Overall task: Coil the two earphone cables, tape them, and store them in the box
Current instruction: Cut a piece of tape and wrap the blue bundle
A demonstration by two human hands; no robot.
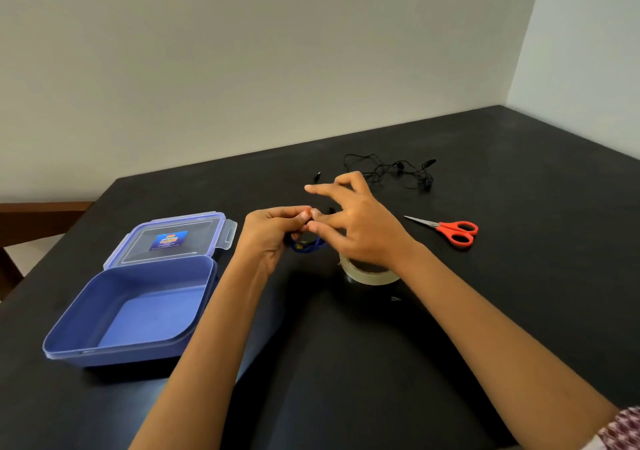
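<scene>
The left hand [273, 231] pinches the blue cable [304, 244] coil; right hand [353, 228], fingers spread, should press tape snugly (no loose loops).

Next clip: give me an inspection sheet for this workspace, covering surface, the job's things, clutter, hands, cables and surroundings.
Surface: matt black table, no spills seen.
Job's things: blue plastic box open and empty, its clear hinged lid lying back; clear tape roll flat on the table, partly under the right wrist; red-handled scissors to the right, closed.
Clutter: nothing seen.
Hands: left hand has a grip on a small blue cable bundle; right hand meets it at the fingertips, other fingers spread.
Cables: black earphone cable lies loose and uncoiled at the far side.
Surroundings: plain pale wall; brown wooden furniture at left.
</scene>
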